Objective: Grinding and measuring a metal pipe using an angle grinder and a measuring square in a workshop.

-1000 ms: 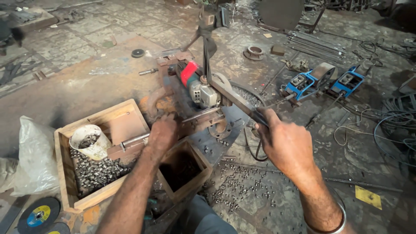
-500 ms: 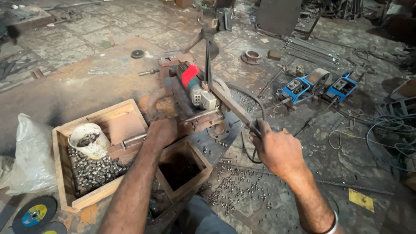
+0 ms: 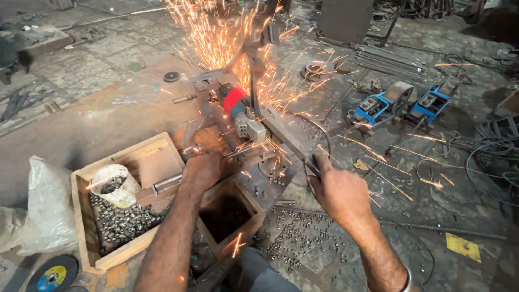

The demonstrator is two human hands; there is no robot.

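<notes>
A cut-off rig on the floor carries a red and grey angle grinder (image 3: pixel 240 111) on a rusty steel frame (image 3: pixel 270 167). Orange sparks (image 3: pixel 227 38) fly up and outward from it. My right hand (image 3: pixel 338 189) is shut on the long metal lever handle (image 3: pixel 294 146) of the rig. My left hand (image 3: pixel 201 170) presses down on a metal rod (image 3: pixel 167 182) at the rig's left side, fingers closed over it. The point where the wheel meets the metal is hidden by my left hand and the sparks.
A wooden box (image 3: pixel 86 227) at the left holds several small metal pieces and a white cup (image 3: pixel 113 184). A smaller wooden box (image 3: pixel 227 216) sits below the rig. Loose metal pieces (image 3: pixel 303 238) litter the floor. Two blue machines (image 3: pixel 397 103), cables (image 3: pixel 497 146), a white bag (image 3: pixel 38 211), a cutting disc (image 3: pixel 54 273).
Sparks now burst from the grinder; none showed before. My right hand has pulled the lever down and nearer to me. My left hand stays on the rod.
</notes>
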